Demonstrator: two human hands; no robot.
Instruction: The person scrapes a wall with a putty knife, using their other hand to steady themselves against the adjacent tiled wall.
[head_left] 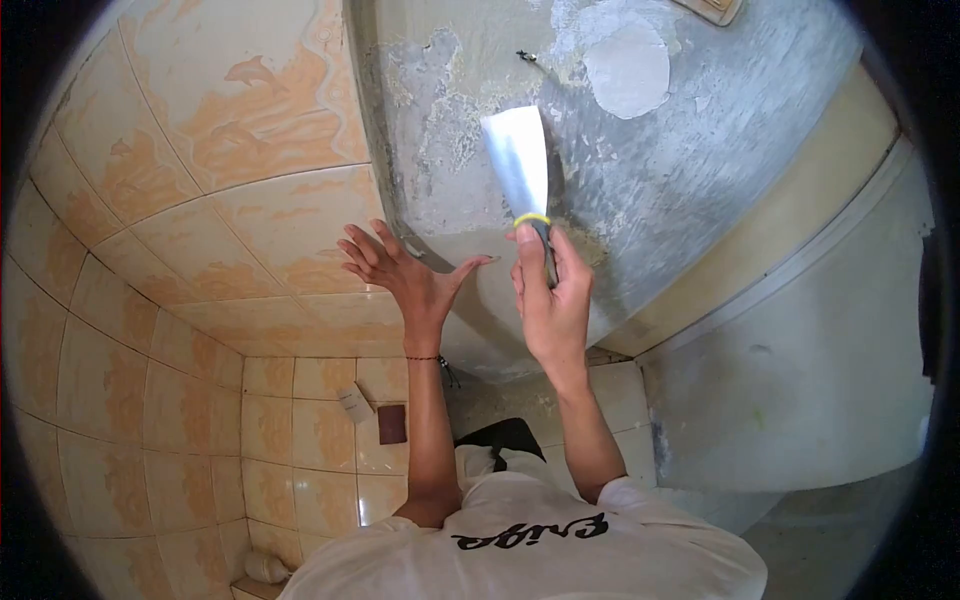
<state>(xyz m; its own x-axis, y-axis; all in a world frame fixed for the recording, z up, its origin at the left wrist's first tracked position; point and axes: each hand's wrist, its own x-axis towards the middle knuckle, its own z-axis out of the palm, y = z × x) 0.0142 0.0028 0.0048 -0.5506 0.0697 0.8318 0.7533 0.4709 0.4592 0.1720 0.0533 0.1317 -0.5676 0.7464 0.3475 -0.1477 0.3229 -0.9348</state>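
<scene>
My right hand is wrapped round the grey handle of a putty knife, thumb pressed along it. The knife's wide metal blade points up and away, over the grey plastered wall. A yellow band rings the knife where blade meets handle. To the left, my left hand is held up with fingers spread and thumb stretched toward the right. Nothing is in it, and it overlaps the edge between the patterned tiles and the plaster. A round whitish patch shows on the plaster beyond the blade.
A small dark object sticks out of the plaster. On the tiled floor lie a dark red square and a light grey piece. A pale curved panel stands at the right. At the top edge is a tan item.
</scene>
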